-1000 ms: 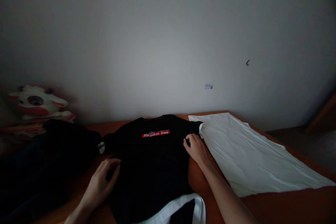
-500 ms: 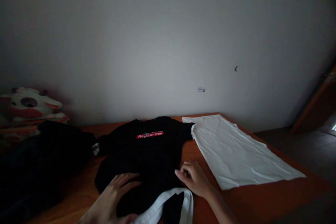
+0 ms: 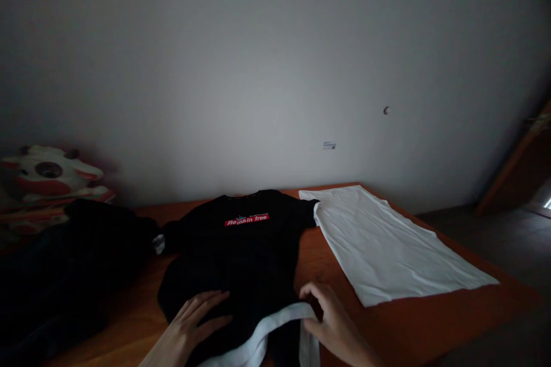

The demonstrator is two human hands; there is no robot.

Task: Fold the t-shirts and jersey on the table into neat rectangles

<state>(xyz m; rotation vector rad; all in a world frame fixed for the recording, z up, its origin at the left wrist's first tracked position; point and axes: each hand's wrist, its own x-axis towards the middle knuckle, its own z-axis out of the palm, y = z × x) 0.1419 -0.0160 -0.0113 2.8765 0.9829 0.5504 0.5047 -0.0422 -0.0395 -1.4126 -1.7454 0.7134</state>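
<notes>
A black shirt (image 3: 241,266) with a red "Remain free" print (image 3: 247,219) lies spread on the orange-brown wooden surface. White trim (image 3: 275,319) runs along its near edge, bent and partly raised. My left hand (image 3: 189,321) rests on the shirt's lower left part, palm down, fingers stretched out. At the near right corner, my right hand (image 3: 329,318) has its thumb and curled fingers at the white trim, closed around that edge. To the right lies a flat white cloth garment (image 3: 400,246), touching the black shirt's right sleeve end.
Dark bunched clothing (image 3: 77,264) is heaped at the left, beside a cow-shaped plush (image 3: 55,172). A grey wall (image 3: 275,69) stands behind the wooden surface (image 3: 430,327). Beyond its right edge are the floor and a wooden door (image 3: 520,160).
My right hand has moved nearer to me, from beside the shirt's right edge onto the white trim's corner. My left hand remains on the shirt, only slightly shifted.
</notes>
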